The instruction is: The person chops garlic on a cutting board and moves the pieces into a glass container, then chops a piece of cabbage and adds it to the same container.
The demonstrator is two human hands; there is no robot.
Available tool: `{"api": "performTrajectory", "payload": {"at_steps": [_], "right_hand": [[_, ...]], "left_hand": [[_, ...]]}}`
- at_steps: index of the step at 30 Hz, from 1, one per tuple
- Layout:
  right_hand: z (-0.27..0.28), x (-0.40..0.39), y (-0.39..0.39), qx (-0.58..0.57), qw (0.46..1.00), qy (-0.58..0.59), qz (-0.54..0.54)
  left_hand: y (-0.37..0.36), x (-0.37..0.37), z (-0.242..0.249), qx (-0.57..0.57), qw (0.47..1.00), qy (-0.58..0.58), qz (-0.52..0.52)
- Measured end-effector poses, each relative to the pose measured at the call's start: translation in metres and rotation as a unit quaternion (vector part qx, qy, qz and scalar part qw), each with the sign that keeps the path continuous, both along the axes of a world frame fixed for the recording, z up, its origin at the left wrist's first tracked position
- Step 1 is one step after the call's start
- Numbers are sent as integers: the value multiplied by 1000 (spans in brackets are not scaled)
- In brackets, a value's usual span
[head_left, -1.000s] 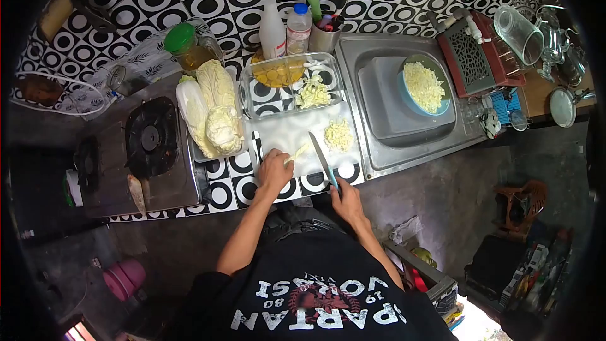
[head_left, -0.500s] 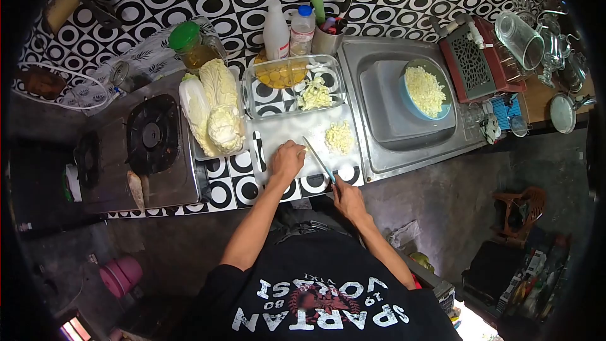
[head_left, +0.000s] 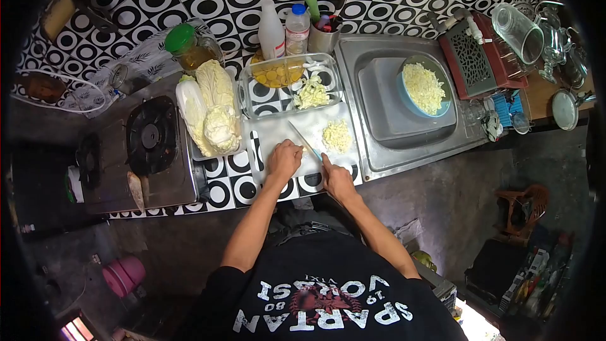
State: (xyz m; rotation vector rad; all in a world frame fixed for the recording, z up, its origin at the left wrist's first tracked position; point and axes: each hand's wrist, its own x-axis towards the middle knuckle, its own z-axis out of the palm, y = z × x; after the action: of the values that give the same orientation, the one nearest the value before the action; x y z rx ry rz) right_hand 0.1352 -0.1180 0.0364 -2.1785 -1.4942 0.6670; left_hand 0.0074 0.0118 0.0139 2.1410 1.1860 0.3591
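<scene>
My right hand [head_left: 339, 179] is closed round the blue handle of a knife [head_left: 305, 137]. Its blade slants up and left over a white cutting board [head_left: 271, 131]. Just left of the blade, my left hand [head_left: 285, 158] has its fingers bunched on the board, pinching a small pale vegetable piece [head_left: 304, 149] that is mostly hidden. A heap of finely chopped pale vegetable [head_left: 338, 136] lies on the board's right side. Behind the board is a clear glass dish [head_left: 251, 111] with larger pale cut pieces [head_left: 311, 93] in its right part.
Napa cabbage and cauliflower [head_left: 221, 129] stand left of the board, beside a gas stove [head_left: 170, 183]. On the right, a blue bowl [head_left: 435, 112] of chopped vegetable sits over the sink [head_left: 372, 159]. Bottles [head_left: 271, 31] and a utensil cup [head_left: 323, 41] line the wall.
The knife and my right hand have moved left and slightly up, bringing the blade closer to my left fingers. My left hand has barely moved.
</scene>
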Motion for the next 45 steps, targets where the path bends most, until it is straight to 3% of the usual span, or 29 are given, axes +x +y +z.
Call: {"api": "performTrajectory", "payload": {"at_steps": [5, 14, 20, 26, 31, 39, 45], "right_hand": [[18, -1, -14, -62, 997, 35, -13], [-18, -21, -22, 1, 1000, 28, -15], [-7, -12, 9, 9, 1000, -4, 4], [12, -14, -16, -76, 996, 37, 4], [-4, -25, -28, -26, 999, 38, -14], [-8, -20, 14, -14, 1000, 13, 6], [17, -21, -9, -87, 996, 26, -13]], "left_hand": [[-1, -1, 1, -20, 1000, 0, 18], [-1, 0, 4, -45, 998, -2, 42], [-3, -3, -4, -27, 999, -15, 41], [-6, -3, -5, 3, 998, -27, 50], [-6, -4, -6, 3, 998, -32, 51], [-9, -8, -12, 41, 998, -37, 17], [-6, -11, -16, -14, 998, -48, 43]]}}
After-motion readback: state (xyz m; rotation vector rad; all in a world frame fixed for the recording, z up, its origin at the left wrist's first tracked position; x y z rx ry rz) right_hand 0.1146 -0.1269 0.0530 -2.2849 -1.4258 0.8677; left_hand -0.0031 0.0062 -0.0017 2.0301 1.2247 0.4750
